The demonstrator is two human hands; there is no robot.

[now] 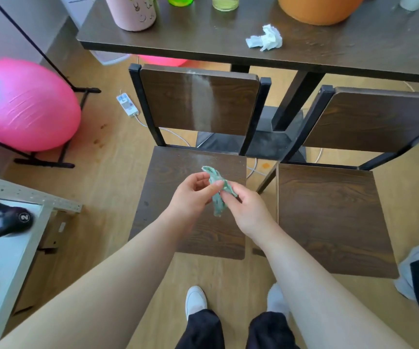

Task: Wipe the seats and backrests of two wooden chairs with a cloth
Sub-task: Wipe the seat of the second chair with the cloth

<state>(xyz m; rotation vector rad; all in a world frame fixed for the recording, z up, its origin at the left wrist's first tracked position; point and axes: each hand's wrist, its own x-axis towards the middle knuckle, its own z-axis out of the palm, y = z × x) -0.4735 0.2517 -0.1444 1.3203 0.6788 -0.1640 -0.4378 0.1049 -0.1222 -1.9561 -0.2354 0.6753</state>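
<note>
Fingers of left hand point(193, 195) and right hand point(247, 210) pinch green cloth point(218, 190).

Bare forearms point(117, 273), perhaps black trousers point(202, 331), white shoes point(195, 298)

Dark wood counter point(203, 39) across top: pink bottle point(132, 11), green item point(180, 0), yellowish jar point(225, 2), orange tub point(319, 8) twd far side; crumpled tissue point(265, 38) nearer front. Wood floor point(112, 157): left chair point(198, 99) & right chair point(334, 217) side by side, backs twd counter; pink ball point(24, 104), power strip point(127, 105) at left.
</note>
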